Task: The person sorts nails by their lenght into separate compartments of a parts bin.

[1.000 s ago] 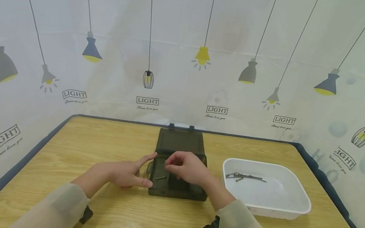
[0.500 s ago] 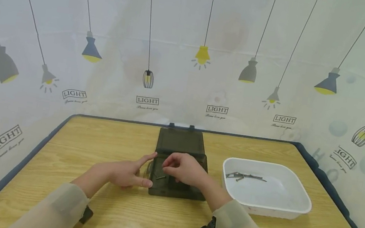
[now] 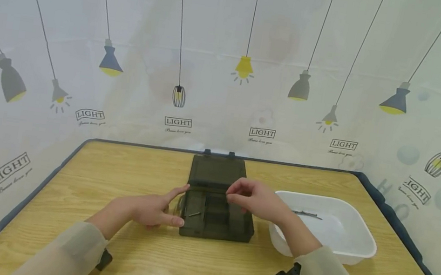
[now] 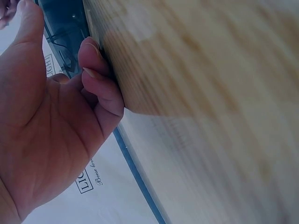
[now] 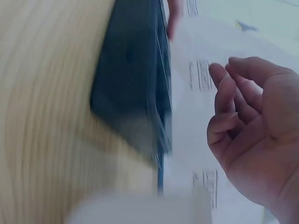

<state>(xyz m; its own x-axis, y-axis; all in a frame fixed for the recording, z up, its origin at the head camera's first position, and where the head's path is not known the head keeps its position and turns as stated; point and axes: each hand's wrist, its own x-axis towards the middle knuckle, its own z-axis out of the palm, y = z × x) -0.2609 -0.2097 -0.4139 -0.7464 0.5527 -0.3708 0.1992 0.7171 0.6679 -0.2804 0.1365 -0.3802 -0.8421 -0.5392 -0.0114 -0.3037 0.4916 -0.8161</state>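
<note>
A dark, see-through plastic compartment box (image 3: 215, 234) lies on the table with its lid (image 3: 217, 172) swung back. In its left compartment lies a small slim metal screw (image 3: 194, 214). My left hand (image 3: 151, 209) rests against the box's left side, index finger and thumb stretched along its edge. Over the box's right side hovers my right hand (image 3: 260, 201), its fingers loosely bent. The right wrist view shows thumb and fingertips of that right hand (image 5: 257, 121) close together with nothing visible between them. Several more screws (image 3: 307, 214) lie in the white tray, partly hidden by my right hand.
The white tray (image 3: 359, 232) stands right of the box, under my right forearm. A wooden table (image 3: 123, 255) carries everything. Behind it hangs a pale cloth (image 3: 219, 29) printed with lamps, meeting the table's dark edge.
My right hand has moved right, from above the left compartment to the box's right side near the tray. Its pinched fingers have loosened. My left hand has not moved.
</note>
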